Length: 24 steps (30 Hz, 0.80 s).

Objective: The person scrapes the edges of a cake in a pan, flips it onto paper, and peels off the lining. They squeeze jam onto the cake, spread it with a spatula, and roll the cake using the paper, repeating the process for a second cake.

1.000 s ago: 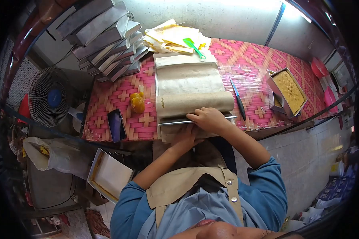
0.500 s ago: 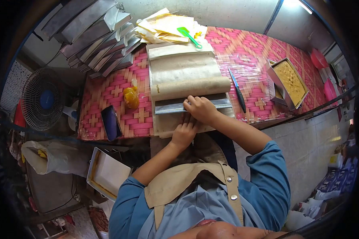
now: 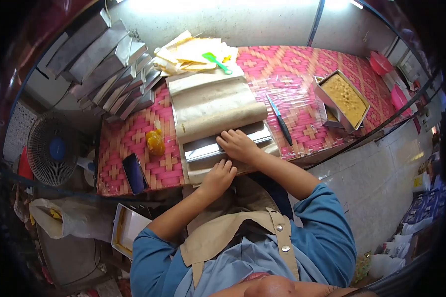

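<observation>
A long shiny metal bar [image 3: 201,153] lies across a stack of brownish paper sheets [image 3: 210,95]. My right hand [image 3: 239,146] rests on the bar's middle, its fingers bent over it. Just in front of the bar is my left hand [image 3: 218,179], fingers stretched forward onto the paper with the tips close to the bar's near edge. Beyond the bar, the top sheet curls up in a roll [image 3: 223,121]. Whether the paper's near edge passes under my left palm is hidden.
Right of the paper lie a black-handled knife [image 3: 282,126] and tins with a yellow-brown cake [image 3: 344,99]. Leftward are a phone [image 3: 135,173] and a bag of yellow filling [image 3: 155,142]. Stacked metal tins [image 3: 109,64], paper scraps [image 3: 193,52] and a green spatula [image 3: 216,63] stand behind.
The view has tilted and shifted, moving the table leftward and down. My left hand has drawn back from beneath my right hand towards the front left. My right hand stays on the bar.
</observation>
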### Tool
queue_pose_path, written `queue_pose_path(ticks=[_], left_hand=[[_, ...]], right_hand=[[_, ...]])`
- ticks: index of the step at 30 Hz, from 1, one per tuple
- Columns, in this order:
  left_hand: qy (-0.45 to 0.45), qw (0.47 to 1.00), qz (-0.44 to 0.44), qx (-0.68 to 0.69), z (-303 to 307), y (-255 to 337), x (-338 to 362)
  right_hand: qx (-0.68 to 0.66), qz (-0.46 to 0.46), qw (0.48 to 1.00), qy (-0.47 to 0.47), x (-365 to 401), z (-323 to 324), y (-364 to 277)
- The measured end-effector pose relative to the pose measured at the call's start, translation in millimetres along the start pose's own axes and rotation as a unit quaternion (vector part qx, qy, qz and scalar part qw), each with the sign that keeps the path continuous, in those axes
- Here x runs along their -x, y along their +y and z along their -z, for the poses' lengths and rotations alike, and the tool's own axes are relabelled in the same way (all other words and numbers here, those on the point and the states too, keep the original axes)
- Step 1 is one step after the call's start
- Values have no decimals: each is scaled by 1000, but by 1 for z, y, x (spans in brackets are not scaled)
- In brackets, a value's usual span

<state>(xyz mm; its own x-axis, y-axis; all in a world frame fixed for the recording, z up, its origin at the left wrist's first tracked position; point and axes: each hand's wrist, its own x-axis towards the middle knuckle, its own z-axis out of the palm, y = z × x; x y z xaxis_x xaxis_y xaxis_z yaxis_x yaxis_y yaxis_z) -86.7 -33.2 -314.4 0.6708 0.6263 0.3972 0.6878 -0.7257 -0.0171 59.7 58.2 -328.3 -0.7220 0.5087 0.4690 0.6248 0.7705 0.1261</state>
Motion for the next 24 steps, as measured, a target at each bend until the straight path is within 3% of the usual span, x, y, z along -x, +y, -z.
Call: queue_pose_path(ticks=[2,3,4,5,6,8,10,13,18,20,21,23,24], left_hand=[[-278,938,101,181,40,-13,-30],[-157,944,122,264,33,-33,-32],[112,974,51,191,24,-55,-48],[-4,982,76,175,30,-82,-63],[73,985,72,139,22,-104,-76],[-156,942,181,235,18,-137,-97],[-298,894,181,280,-3,-162,-116],[-360,899,119,221,-15,-160,-136],[-327,912,133,207,0,-136,-130],[-257,938,168,161,11,-113,-114],[-256,938,167,161,7,-102,-104],[-101,986,123,46,-3,-78,-79],[-103,986,123,45,-8,-66,-68]], right_hand=[[2,0,1000,-18,1,3,-1],[-12,2,1000,13,4,-1,-1],[-64,1,998,12,6,-6,1],[-44,-3,999,10,4,-3,0],[-24,-10,1000,8,2,2,-3],[-11,-4,1000,-2,1,4,-3],[3,1,1000,4,1,6,-3],[-24,-6,1000,1,0,6,-2],[-30,-36,999,-28,8,22,-27],[-151,-54,984,-76,22,50,-49],[-230,-72,952,-190,26,92,-53],[-232,-34,895,-380,42,140,-35],[-247,-128,892,-356,40,174,-19]])
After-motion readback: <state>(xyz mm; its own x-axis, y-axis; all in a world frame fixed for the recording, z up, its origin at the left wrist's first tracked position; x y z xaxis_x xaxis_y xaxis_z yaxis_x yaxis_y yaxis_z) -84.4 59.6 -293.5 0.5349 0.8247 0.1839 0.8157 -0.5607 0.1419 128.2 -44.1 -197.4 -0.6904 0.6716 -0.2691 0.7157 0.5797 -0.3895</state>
